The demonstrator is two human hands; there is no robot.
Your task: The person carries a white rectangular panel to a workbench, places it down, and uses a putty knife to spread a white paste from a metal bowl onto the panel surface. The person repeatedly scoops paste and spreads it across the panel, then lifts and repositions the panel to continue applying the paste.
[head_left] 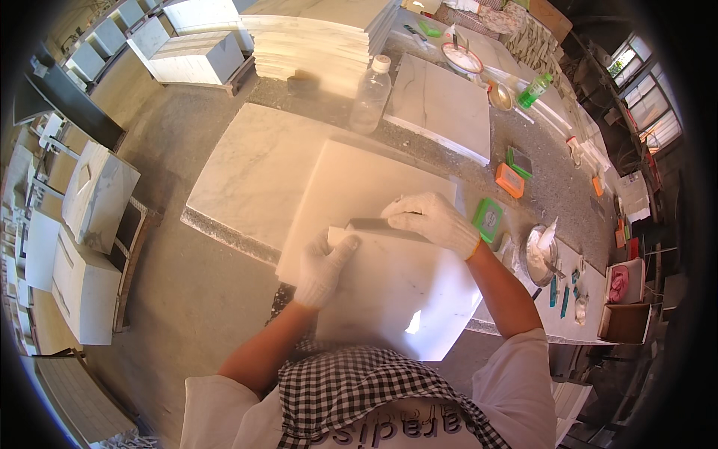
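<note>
Both my hands wear white gloves. A polished white marble tile (389,292) with faint grey veins leans close to my body, over another pale tile (366,176) lying on the bench. At its upper left corner my left hand (323,271) grips the edge, its thumb on the face and its other fingers mostly hidden. Beside that thumb is a small white corner piece (340,235). My right hand (432,221) is closed at the tile's upper edge, on a flat dark-grey strip-like piece (369,224) whose kind I cannot make out.
A larger marble slab (254,172) lies to the left. Behind stand a clear plastic bottle (372,97) and a tall tile stack (310,49). Rightward are green (488,218) and orange (509,180) blocks, a bowl of white paste (540,258) and a green bottle (535,91).
</note>
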